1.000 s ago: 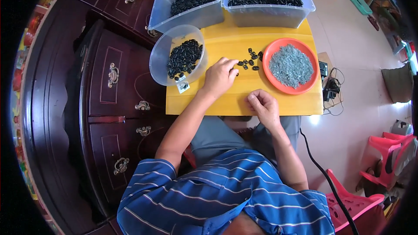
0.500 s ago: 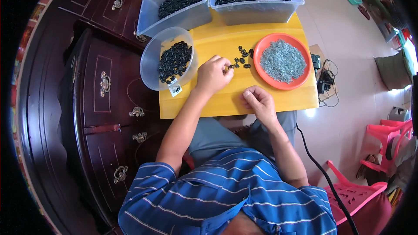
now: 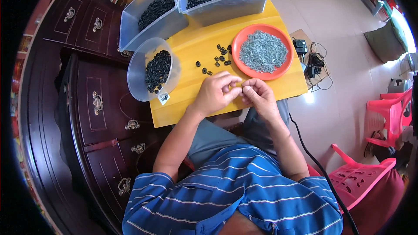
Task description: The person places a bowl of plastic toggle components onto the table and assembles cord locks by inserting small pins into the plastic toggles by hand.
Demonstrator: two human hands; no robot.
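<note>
My left hand (image 3: 216, 91) and my right hand (image 3: 261, 99) meet over the near edge of the yellow table (image 3: 187, 102). Thumb and fingers are pinched together on both, and the fingertips nearly touch. Whatever lies between them is too small or hidden to make out. Just beyond the hands, several small black oval pieces (image 3: 222, 58) lie loose on the tabletop. To their right is an orange-red plate (image 3: 264, 76) heaped with small silvery metal pieces (image 3: 263, 52). A round clear tub (image 3: 134, 80) on the left holds more black pieces (image 3: 158, 68).
Two large translucent bins, one at the back left (image 3: 150, 37) and one at the back (image 3: 226, 11), hold heaps of black pieces. Dark wooden drawers (image 3: 98, 100) stand on the left. Cables and an adapter (image 3: 314, 63) lie right of the table. A pink chair (image 3: 357, 180) is at lower right.
My left hand has left the loose black pieces and come right and nearer, up against my right hand. A few pieces now show where it was. The whole view has shifted.
</note>
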